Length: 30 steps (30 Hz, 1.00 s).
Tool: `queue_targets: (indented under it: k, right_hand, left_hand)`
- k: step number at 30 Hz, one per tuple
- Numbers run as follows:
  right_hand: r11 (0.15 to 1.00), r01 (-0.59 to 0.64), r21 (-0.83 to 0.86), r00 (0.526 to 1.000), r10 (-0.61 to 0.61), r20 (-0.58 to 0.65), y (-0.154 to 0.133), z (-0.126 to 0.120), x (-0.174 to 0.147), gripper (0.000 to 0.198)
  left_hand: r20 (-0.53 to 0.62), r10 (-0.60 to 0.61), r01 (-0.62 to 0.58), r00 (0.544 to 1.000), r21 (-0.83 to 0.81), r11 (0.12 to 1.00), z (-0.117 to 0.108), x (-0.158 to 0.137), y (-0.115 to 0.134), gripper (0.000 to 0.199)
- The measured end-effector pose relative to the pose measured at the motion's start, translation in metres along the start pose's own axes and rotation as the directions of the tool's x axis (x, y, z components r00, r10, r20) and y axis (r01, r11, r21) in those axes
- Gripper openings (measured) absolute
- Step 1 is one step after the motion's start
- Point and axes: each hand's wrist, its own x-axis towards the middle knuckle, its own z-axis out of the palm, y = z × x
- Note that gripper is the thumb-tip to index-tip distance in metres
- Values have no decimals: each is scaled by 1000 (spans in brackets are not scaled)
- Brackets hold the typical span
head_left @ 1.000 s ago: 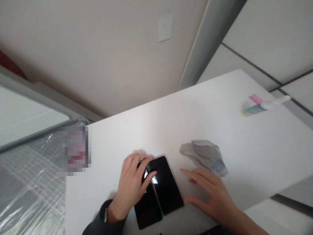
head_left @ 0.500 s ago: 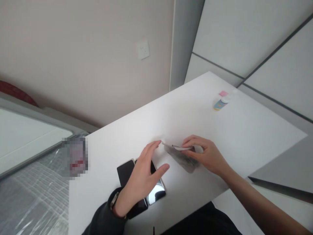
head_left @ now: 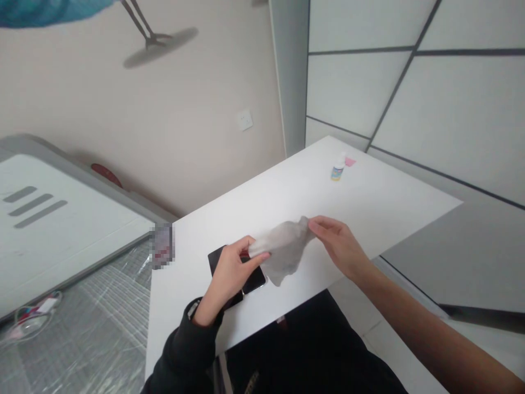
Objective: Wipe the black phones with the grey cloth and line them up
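Note:
A thin grey cloth hangs spread between my two hands above the white table. My left hand pinches its left edge between thumb and fingers. At the upper right corner my right hand grips the cloth with its fingertips. Below and behind my left hand lie two dark, glossy flat devices that look like phones; one phone shows to the right of the hand, and the other phone is mostly covered by it.
A small white bottle with a coloured label stands near the table's far corner, beside a pink piece. Left of the table is a plastic-wrapped mattress with a pale headboard. Cabinets rise on the right.
My left hand has closed on the cloth, which was held folded by my right hand alone. The cloth is now opened out between both hands. The camera view has shifted.

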Motion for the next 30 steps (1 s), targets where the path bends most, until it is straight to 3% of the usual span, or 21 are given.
queue_targets:
  k: [4, 6, 9, 12, 14, 16, 19, 21, 25, 28, 30]
  right_hand:
    - [980, 182, -78, 983, -183, -1, -20, 2, 50, 39]
    - [955, 269, -124, 963, -269, 22, -29, 0, 68, 38]
    - [914, 350, -205, 936, -331, 120, -29, -15, 68, 32]
    - [879, 371, -298, 918, -300, 259, -11, -41, 43, 19]
    - [847, 370, -381, 904, -234, 358, 2, -60, 20, 13]
    - [765, 405, -501, 885, -189, 426, 11, -75, 1, 22]
    - [622, 456, -637, 880, -209, 426, 17, -78, -8, 32]
    - [573, 504, -646, 857, -240, 455, 21, -67, 1, 34]
    - [411, 643, -646, 751, -175, 637, 38, -41, 35, 40]
    - [228, 630, -742, 771, -76, 632, 50, -40, 54, 58]
    - [155, 606, -780, 794, -61, 605, 53, -46, 58, 66]
  left_hand:
    - [-195, 169, -144, 966, 135, 980, -30, 23, 10, 18]
    - [-228, 265, -213, 937, 231, 950, -37, 29, 12, 12]
    - [-136, 376, -305, 917, 371, 877, -28, 25, 6, 6]
    - [79, 411, -402, 908, 438, 804, -5, 10, -11, 16]
    - [220, 408, -464, 886, 430, 774, 8, -2, -23, 15]
    - [313, 379, -485, 871, 422, 766, 14, -10, -29, 30]
    - [321, 253, -389, 913, 493, 778, 21, -10, -32, 40]
    - [294, 184, -328, 938, 577, 748, 30, -3, -33, 46]
    - [307, 139, -326, 942, 724, 608, 50, 15, -42, 87]
    - [327, 94, -323, 940, 772, 548, 53, 22, -49, 99]
    - [341, 64, -321, 938, 783, 533, 49, 24, -50, 102]
